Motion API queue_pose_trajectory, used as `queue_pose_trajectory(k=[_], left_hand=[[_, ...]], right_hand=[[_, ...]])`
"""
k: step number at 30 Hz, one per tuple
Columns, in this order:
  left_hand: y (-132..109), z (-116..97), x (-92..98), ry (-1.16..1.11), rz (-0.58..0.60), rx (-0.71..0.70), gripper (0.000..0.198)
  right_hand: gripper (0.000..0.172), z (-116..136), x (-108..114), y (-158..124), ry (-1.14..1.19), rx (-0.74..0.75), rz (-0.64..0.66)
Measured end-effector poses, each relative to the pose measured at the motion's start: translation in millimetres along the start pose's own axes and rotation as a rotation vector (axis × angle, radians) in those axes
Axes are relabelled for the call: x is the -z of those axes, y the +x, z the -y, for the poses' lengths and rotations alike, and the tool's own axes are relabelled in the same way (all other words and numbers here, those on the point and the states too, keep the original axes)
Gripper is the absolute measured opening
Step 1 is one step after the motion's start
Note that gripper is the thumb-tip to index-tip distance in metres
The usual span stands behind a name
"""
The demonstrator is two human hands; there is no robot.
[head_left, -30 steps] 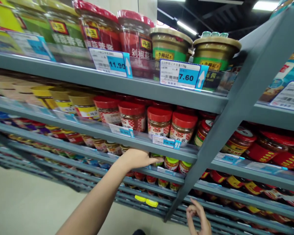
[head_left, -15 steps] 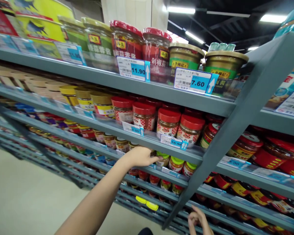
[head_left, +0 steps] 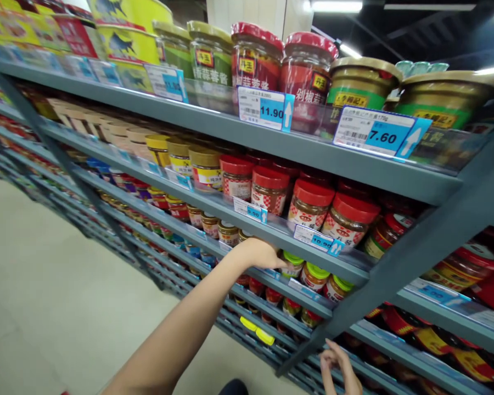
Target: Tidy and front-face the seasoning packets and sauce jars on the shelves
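My left hand (head_left: 263, 254) reaches into the third shelf down, its thumb beside a green-lidded jar (head_left: 292, 264). Its other fingers are hidden behind the shelf edge and the hand, so whether it holds a jar cannot be seen. Low on the right, my right hand (head_left: 338, 365) is raised near the shelf upright (head_left: 333, 312), fingers bent and apart with nothing between them. Above my left hand, red-lidded jars (head_left: 310, 203) stand on the second shelf.
Large jars with red lids (head_left: 308, 71) and gold-lidded tubs (head_left: 364, 82) line the top shelf. Price tags (head_left: 379, 131) jut from its front edge. Pale floor (head_left: 57, 285) lies at the lower left. Yellow tags (head_left: 257, 330) hang low on the shelving.
The view has shifted, so the shelves and my left hand appear farther right. My left hand stays at the same row of jars, and my right hand remains near the upright.
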State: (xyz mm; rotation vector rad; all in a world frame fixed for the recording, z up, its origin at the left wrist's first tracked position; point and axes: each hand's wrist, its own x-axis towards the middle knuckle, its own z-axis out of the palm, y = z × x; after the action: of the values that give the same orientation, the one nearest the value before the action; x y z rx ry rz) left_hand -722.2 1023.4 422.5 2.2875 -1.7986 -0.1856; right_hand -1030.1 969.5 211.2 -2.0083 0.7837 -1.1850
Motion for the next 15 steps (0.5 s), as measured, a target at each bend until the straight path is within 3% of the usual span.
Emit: queue_pose_trajectory(k=[5, 10, 15], left_hand=[[-1, 2, 1.1, -0.066, -0.085, -0.099, 0.056], [0, 11, 0.6, -0.045, 0.038, -0.068, 0.047], [3, 24, -8.4, -0.062, -0.049, -0.116, 0.065]], right_hand=[[0.027, 7, -21, -3, 0.061, 0.015, 0.065], [0.025, 13, -33, -18, 0.032, -0.011, 0.056], [0.026, 29, -36, -28, -0.060, -0.006, 0.006]])
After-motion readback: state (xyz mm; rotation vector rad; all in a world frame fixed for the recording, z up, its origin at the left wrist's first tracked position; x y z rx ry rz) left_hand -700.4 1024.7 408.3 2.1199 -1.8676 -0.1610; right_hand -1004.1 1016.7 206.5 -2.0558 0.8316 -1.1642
